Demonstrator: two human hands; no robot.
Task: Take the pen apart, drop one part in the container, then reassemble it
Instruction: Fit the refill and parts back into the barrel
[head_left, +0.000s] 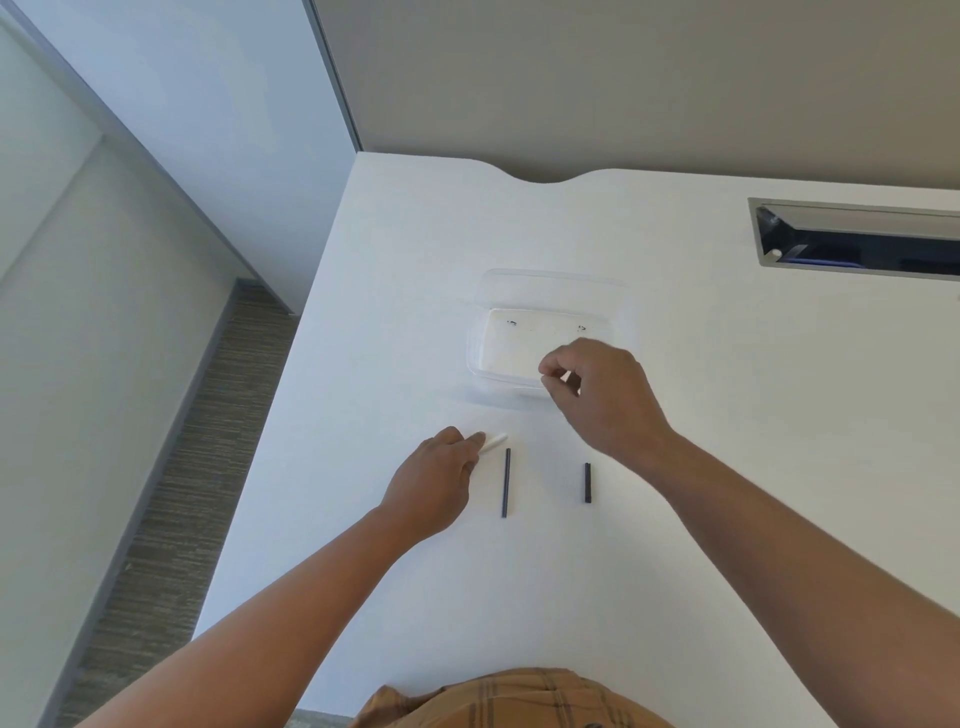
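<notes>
left hand (439, 480) pinches white barrel (494, 442); right hand (605, 397), fingertips pinched together, over container (498, 322) rim.

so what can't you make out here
- Head view: whether the right hand, curled over the container, pinches any part; its own fingers hide it.
- Most of the white part, covered by the left hand.
- Marks on the container floor: too small.
</notes>
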